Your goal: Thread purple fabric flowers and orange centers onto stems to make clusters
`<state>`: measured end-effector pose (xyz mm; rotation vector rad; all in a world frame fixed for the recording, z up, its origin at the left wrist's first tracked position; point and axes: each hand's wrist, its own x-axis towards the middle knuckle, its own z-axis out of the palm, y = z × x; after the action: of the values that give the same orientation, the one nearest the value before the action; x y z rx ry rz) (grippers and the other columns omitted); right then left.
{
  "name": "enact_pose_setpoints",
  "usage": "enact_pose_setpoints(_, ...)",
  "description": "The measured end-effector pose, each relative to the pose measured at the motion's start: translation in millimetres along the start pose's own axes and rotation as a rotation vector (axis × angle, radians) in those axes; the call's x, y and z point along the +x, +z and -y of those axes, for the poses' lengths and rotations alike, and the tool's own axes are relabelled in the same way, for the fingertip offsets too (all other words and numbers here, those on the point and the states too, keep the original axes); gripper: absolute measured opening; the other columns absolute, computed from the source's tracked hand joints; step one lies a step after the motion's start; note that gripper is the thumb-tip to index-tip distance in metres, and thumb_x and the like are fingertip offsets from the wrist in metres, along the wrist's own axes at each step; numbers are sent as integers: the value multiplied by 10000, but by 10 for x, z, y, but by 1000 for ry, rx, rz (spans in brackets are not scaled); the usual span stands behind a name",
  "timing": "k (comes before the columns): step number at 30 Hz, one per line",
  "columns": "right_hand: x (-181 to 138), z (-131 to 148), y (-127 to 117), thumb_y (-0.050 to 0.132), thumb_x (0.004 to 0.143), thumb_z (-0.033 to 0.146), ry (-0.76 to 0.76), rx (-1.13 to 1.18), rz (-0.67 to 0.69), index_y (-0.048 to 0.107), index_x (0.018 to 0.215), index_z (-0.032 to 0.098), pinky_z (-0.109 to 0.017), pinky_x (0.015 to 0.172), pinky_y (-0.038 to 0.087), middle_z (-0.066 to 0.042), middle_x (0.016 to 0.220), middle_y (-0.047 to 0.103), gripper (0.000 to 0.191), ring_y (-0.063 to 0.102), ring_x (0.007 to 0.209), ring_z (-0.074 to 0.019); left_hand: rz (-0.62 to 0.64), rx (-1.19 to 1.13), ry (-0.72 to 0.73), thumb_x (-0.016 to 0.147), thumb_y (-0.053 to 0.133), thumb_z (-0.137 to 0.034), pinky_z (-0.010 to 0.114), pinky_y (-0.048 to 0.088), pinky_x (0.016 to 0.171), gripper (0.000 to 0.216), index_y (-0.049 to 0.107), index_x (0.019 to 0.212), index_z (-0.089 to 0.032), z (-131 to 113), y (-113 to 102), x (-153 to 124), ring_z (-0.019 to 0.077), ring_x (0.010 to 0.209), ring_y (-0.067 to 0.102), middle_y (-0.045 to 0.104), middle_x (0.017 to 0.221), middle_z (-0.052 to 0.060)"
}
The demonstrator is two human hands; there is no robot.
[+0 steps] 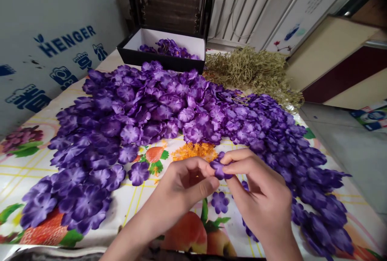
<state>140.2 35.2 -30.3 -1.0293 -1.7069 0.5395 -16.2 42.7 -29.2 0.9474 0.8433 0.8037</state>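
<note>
Clearly much is left: both hands meet over the counter [18,172], the left hand [184,186] and right hand [256,196] each pinched shut with fingertips on one purple fabric flower [220,168] held between them, just in front of a small orange heap of flower centres [195,151]; a broad pile of loose purple petals [151,112] lies spread beyond; few finished blooms lie in the open box [163,49], by my judgement.

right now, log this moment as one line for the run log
left hand: pinching purple flower | right hand: pinching same flower | orange pile: just beyond hands | purple petal heap: across tablecloth | box: far edge
</note>
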Motion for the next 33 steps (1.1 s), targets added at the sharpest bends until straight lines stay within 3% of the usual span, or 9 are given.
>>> enact_pose_setpoints(10,-69,-21,52,551,782,-46,202,204,14,543,800,220,-293,760,502,4,884,593,267,598,871,-150,-29,-40,36,757,745,-194,176,355,530,144,612,742,-142,-9,6,-9,67,588,418,519,649,-52)
enact_pose_setpoints(16,-56,7,63,546,787,-60,110,136,24,554,782,216,-240,721,480,14,864,582,276,587,846,-121,-43,-44,48,755,756,-214,174,364,544,152,619,751,-148,-3,2,-25,69,607,437,538,665,-47)
enact_pose_setpoints(22,-67,10,79,556,797,-30,186,187,21,540,801,221,-262,748,496,9,873,577,252,584,883,-139,-54,-38,59,790,727,-316,185,354,538,199,617,768,-151,-5,3,-25,72,600,422,517,655,-46)
enact_pose_setpoints(33,-68,7,83,548,795,-37,157,165,28,531,811,218,-277,733,500,3,870,568,256,584,867,-145,-47,-47,56,779,741,-292,185,368,563,182,622,781,-154,8,-6,-15,71,611,444,536,670,-45)
